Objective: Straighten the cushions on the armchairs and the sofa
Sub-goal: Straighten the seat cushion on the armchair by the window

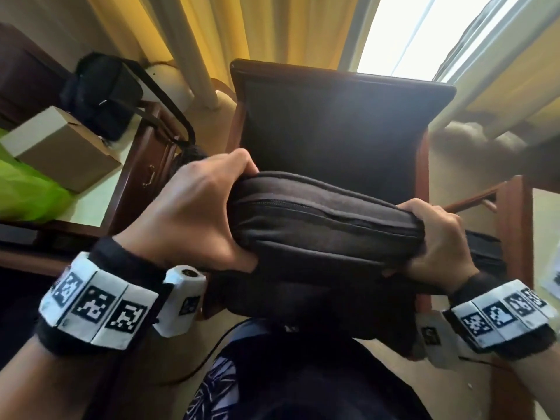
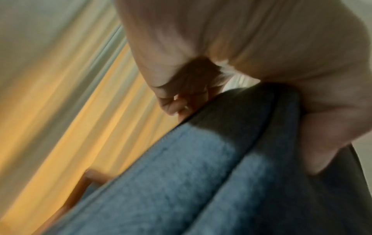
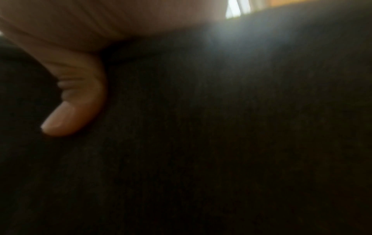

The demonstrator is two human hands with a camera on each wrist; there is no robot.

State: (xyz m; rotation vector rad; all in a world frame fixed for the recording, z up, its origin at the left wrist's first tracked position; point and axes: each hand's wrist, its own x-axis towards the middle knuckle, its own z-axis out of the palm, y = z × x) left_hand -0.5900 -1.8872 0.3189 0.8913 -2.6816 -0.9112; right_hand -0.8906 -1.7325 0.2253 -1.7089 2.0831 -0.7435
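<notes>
A dark grey seat cushion (image 1: 327, 228) with a zipper along its edge is lifted in front of a wooden armchair (image 1: 333, 125) with a dark padded back. My left hand (image 1: 197, 213) grips the cushion's left end, thumb underneath. My right hand (image 1: 436, 241) grips its right end. In the left wrist view the cushion (image 2: 181, 182) looks blue-grey, with my curled fingers (image 2: 181, 101) over its far edge. The right wrist view is dark cushion fabric (image 3: 221, 127) with my thumb (image 3: 72, 108) pressed into it.
A wooden side table (image 1: 145, 165) stands left of the chair, with a black bag (image 1: 103, 92) and a cardboard box (image 1: 63, 147) on it. Yellow curtains (image 1: 142, 22) and a bright window (image 1: 418, 31) lie behind. Another wooden frame (image 1: 512, 225) stands at right.
</notes>
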